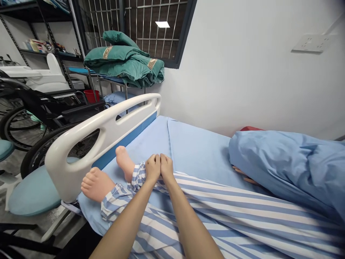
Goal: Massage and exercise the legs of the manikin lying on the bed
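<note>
My left hand [153,166] and my right hand [166,166] are side by side, knuckles touching, with fingers curled closed. Both rest at the far striped trouser leg [139,173], above the ankle. Whatever lies inside the curled fingers is hidden. The blue-and-white striped trousers [229,201] clothe a figure lying on the bed, with smooth, manikin-like feet. Its near bare foot [97,184] and far bare foot [125,162] point toward the footboard. A light blue quilt [285,162] covers the figure's upper part at the right, and fingers [246,176] show from under its edge.
A white footboard [107,126] with cut-out grips stands at the bed's end, left of the light blue sheet [196,140]. Beyond it are a wheelchair [45,111] and green folded bedding [126,61] on a rack. A teal stool seat [35,194] is at lower left. A white wall [229,64] borders the far side.
</note>
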Demonstrator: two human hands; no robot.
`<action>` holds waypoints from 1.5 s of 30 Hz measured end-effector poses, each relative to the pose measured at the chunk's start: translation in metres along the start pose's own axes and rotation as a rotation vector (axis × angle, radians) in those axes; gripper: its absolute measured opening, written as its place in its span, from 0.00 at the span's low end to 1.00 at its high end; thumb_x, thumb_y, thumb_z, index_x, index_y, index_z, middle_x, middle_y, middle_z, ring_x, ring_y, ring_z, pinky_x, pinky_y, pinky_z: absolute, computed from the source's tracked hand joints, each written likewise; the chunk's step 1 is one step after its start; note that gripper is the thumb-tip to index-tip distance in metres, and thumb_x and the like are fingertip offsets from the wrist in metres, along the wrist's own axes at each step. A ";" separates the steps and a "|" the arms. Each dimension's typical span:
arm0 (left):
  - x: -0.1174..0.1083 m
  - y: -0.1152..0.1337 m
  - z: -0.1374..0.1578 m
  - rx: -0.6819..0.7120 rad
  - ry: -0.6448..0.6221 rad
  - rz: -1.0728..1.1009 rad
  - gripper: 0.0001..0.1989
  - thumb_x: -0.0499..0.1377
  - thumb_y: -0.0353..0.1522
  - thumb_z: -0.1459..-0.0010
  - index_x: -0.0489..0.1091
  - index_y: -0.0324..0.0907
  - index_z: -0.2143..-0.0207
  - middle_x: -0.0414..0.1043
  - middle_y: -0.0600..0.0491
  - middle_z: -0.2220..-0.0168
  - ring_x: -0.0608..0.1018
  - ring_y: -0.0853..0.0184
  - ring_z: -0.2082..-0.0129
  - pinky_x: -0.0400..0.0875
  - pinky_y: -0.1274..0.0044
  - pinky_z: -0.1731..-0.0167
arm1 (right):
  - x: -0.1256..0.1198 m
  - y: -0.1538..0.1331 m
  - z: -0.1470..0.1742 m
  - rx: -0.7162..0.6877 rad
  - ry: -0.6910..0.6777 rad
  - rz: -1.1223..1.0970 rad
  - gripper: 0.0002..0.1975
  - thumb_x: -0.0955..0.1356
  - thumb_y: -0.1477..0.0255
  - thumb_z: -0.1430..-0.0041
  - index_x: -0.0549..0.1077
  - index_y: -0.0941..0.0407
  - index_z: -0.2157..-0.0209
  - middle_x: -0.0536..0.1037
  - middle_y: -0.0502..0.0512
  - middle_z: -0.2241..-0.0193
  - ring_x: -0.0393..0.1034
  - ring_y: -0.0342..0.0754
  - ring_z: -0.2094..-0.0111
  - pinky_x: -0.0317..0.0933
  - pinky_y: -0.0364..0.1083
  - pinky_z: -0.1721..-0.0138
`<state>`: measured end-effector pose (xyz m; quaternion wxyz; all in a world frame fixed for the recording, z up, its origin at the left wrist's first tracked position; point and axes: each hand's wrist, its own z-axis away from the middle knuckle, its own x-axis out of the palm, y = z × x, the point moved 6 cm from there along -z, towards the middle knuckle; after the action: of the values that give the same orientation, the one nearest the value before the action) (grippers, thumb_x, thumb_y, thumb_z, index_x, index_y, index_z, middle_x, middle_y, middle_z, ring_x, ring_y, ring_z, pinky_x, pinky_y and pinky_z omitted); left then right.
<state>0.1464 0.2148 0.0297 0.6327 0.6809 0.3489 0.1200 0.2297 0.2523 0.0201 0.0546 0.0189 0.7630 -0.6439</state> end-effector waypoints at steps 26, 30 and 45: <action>0.007 0.003 0.013 0.135 -0.135 -0.668 0.15 0.42 0.35 0.41 0.69 0.45 0.68 0.74 0.52 0.66 0.74 0.65 0.66 0.57 0.76 0.69 | -0.036 -0.031 0.013 -0.192 0.033 0.437 0.17 0.57 0.64 0.45 0.56 0.55 0.85 0.58 0.45 0.87 0.52 0.41 0.80 0.44 0.42 0.76; 0.008 0.003 0.013 0.102 -0.147 -0.654 0.15 0.44 0.37 0.41 0.69 0.45 0.69 0.75 0.52 0.67 0.73 0.65 0.67 0.58 0.76 0.69 | -0.032 -0.014 0.014 -0.180 -0.035 0.498 0.17 0.57 0.65 0.45 0.57 0.55 0.84 0.60 0.46 0.86 0.52 0.41 0.80 0.44 0.42 0.76; 0.022 0.035 0.008 0.005 -0.077 0.081 0.13 0.43 0.33 0.46 0.53 0.42 0.83 0.53 0.59 0.85 0.60 0.74 0.81 0.57 0.81 0.79 | -0.044 -0.011 0.007 -0.079 -0.042 0.083 0.16 0.59 0.63 0.48 0.56 0.56 0.85 0.57 0.44 0.87 0.51 0.39 0.81 0.46 0.41 0.78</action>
<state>0.1786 0.2233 0.0554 0.6385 0.7002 0.2967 0.1185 0.2729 0.2457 0.0341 0.0980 0.0348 0.7849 -0.6108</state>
